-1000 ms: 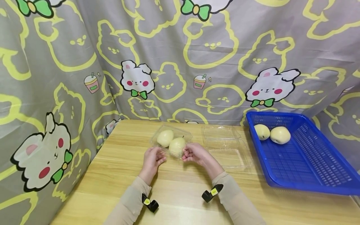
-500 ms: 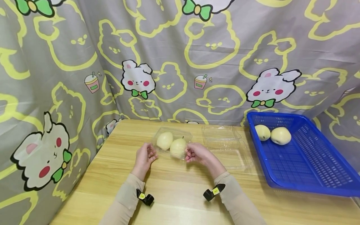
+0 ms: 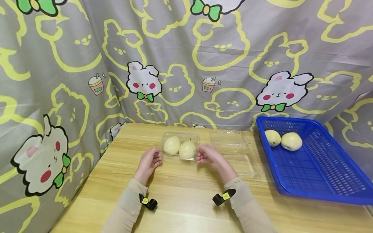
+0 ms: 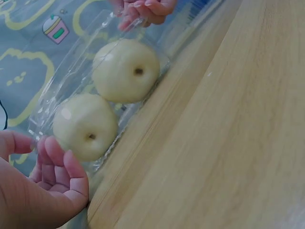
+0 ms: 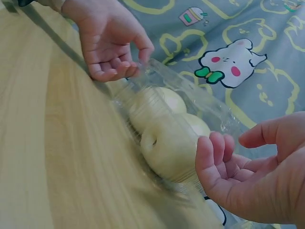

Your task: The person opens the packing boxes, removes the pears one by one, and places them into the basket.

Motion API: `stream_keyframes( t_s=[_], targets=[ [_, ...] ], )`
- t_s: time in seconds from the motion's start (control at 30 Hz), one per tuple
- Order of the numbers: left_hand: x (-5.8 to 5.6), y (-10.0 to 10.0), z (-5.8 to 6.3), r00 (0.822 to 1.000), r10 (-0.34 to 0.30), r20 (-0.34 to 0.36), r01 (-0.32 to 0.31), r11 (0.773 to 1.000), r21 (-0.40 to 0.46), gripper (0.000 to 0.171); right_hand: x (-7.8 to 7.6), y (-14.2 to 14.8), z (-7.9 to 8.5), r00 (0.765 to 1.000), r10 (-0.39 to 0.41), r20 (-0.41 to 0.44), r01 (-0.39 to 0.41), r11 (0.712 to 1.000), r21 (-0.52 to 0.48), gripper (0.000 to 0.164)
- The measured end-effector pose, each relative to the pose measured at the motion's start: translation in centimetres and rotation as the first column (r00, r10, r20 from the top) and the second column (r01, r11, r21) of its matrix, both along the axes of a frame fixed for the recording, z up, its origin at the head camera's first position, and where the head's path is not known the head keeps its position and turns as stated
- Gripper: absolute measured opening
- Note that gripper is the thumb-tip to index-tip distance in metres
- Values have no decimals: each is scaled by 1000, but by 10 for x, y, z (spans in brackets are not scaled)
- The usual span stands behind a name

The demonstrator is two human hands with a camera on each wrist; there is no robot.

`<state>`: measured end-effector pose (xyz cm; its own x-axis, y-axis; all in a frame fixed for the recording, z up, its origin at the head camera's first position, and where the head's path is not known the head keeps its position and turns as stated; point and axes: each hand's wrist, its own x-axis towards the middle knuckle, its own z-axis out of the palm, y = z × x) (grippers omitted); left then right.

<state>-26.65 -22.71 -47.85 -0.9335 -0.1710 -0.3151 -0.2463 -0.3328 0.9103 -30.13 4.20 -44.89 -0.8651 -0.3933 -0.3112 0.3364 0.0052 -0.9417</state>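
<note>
A clear plastic clamshell box (image 3: 180, 133) with its lid folded over holds two pale yellow pears (image 3: 172, 145) side by side, near the back of the wooden table. My left hand (image 3: 149, 163) is at its left end, thumb and curled fingers pinching the corner, as the left wrist view (image 4: 52, 181) shows. At the right end my right hand (image 3: 210, 157) holds the opposite edge between thumb and bent fingers; in the right wrist view the pears (image 5: 167, 143) show through the ribbed plastic beside it. Both palms face inward.
Right of the hands lies another clear clamshell box (image 3: 240, 163), opened flat with nothing in it. Farther right stands a blue plastic basket (image 3: 314, 174) with two more pears (image 3: 291, 141) in its far left corner. A patterned grey curtain (image 3: 180, 106) hangs behind the table.
My left hand has shifted left from the box's front to its left end. The box has turned from slanted to nearly square with the table's back edge, moving slightly right with my right hand.
</note>
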Motion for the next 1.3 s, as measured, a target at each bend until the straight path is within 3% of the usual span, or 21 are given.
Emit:
stream_keyframes(
  t_s=[0.23, 0.5, 0.87, 1.3],
  targets=[
    [0, -1, -1, 993, -115, 1, 115, 992, -57, 21, -4, 7, 4, 998, -69, 1, 69, 997, -44, 40],
    [0, -3, -1, 986, -163, 18, 164, 984, -63, 23, -2, 8, 9, 998, -52, -22, 50, 995, -81, 50],
    [-2, 0, -3, 998, -63, 8, 63, 998, -16, 16, -2, 5, 4, 998, -67, -12, 64, 987, -146, 55],
    [-3, -4, -8, 999, -34, -42, 35, 999, 12, 10, -1, 7, 4, 999, -20, -49, 13, 990, -141, 54]
  ],
)
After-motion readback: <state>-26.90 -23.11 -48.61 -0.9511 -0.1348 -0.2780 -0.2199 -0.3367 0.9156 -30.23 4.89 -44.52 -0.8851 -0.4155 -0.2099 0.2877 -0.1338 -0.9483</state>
